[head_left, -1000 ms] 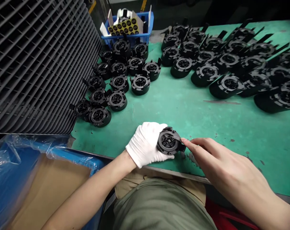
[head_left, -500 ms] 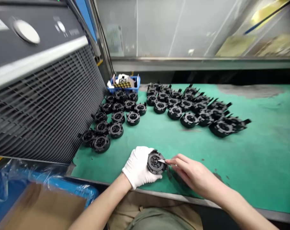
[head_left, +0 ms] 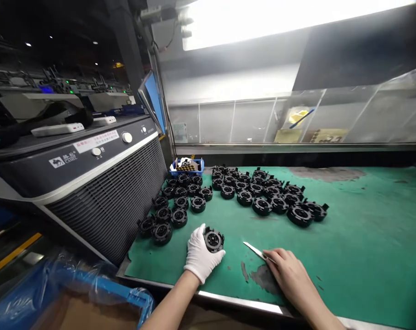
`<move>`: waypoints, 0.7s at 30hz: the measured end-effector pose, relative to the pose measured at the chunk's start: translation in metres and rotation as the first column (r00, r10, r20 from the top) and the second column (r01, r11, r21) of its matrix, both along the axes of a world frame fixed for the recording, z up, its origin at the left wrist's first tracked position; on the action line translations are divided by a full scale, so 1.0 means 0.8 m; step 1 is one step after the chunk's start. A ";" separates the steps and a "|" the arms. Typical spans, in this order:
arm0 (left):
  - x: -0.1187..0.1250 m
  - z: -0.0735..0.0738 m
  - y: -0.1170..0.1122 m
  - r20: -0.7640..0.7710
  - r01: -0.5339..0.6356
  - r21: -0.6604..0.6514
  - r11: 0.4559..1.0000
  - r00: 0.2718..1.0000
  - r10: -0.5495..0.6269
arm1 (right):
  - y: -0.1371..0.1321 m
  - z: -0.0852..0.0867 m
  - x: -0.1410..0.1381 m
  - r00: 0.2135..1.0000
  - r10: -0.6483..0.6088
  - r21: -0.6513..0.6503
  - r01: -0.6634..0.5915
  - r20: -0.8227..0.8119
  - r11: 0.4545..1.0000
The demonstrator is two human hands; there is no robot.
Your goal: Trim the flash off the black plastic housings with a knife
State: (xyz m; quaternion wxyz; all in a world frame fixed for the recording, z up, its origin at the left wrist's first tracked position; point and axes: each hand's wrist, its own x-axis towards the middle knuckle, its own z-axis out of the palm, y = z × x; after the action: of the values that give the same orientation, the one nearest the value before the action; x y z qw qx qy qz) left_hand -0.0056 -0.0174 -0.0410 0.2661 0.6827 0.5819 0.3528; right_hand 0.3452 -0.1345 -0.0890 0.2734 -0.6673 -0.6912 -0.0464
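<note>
Blue bin [head_left: 122, 288]: low down, to the left of the left hand [head_left: 198, 257], with clear plastic [head_left: 67, 270] over its edge.
Big grey machine [head_left: 106, 197]: well to the left of the left hand, with lots of slats on its front.
Left bunch [head_left: 179, 217]: many black round things, past the left hand and to its left.
Blue basket [head_left: 185, 173]: past the left hand, just behind the left bunch, with white and yellow bits in it.
Left hand: in a white glove, with the fingers and thumb wrapped around the round black part.
Round black part [head_left: 214, 239]: in the left hand, at its fingers. It is wide and short. Its flat, ringed face looks up, so the line through its middle goes up too. I cannot tell if it touches the table.
Knife [head_left: 254, 250]: between the two hands, long and thin. It slants from the right hand [head_left: 290, 272], and its tip points left and a bit away from the person. The tip is apart from the round black part.
Right bunch [head_left: 262, 206]: more black round things, past the knife and the right hand.
Right hand: bare, with its fingers pinching the knife's handle, apart from the left hand.
Green table top [head_left: 359, 256]: under both hands, and stretching out to the right of the right hand.
</note>
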 end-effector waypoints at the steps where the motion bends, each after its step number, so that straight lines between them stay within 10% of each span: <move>1: -0.001 0.000 0.000 0.017 0.016 -0.012 1.000 1.000 -0.015 | -0.003 -0.007 0.003 1.000 -0.017 -0.003 0.017 -0.008 1.000; 14: -0.032 -0.007 0.033 0.050 0.322 -0.050 0.945 0.946 -0.320 | -0.029 -0.033 -0.023 0.976 -0.210 0.014 0.211 -0.052 0.977; 21: 0.042 -0.003 0.067 -0.052 0.457 0.171 0.873 0.889 -0.455 | -0.045 -0.005 -0.065 0.933 -0.359 0.060 0.359 0.002 0.932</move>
State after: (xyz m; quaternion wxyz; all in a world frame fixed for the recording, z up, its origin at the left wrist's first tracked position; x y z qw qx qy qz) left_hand 0.0277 0.0362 -0.0438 0.2764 0.8234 0.3720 0.3275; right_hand 0.2930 -0.1704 -0.0932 0.2754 -0.7737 -0.5578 -0.1202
